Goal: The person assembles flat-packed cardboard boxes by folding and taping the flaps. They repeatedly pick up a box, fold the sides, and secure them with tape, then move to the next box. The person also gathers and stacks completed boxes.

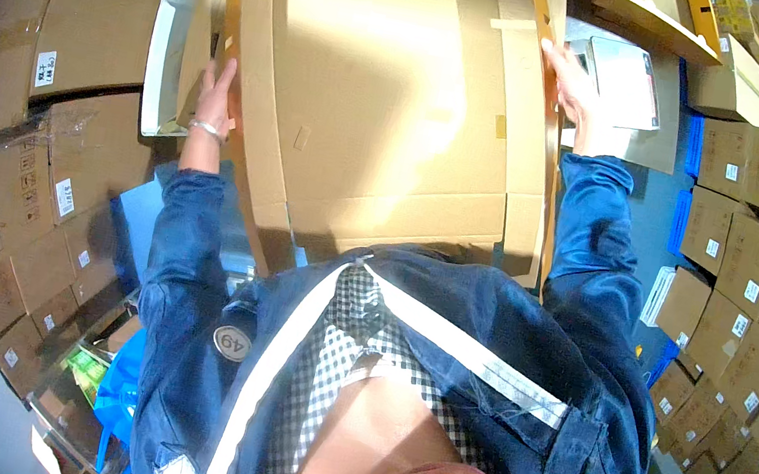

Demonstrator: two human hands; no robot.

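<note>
A large wide piece fills the middle of the view. It has a tan cardboard face (pixel 364 92) and long orange-brown wooden side strips, and it reaches back toward my chest. My left hand (pixel 213 102) holds its left strip (pixel 241 91) from outside, fingers stretched upward along it. Farther up on the opposite side, my right hand (pixel 571 86) grips the right strip (pixel 546 18), with fingertips over its edge. Bright light falls across the cardboard. My palms are partly hidden, and the near end disappears behind my jacket.
Stacked cartons (pixel 102 26) line the left side, and more cartons (pixel 751 262) rise on the right. A white tray (pixel 166 62) stands beyond my left hand. Wooden-edged pieces (pixel 657 17) lie at the far right, above a pale flat packet (pixel 625 82). A blue stool (pixel 120 384) is at lower left.
</note>
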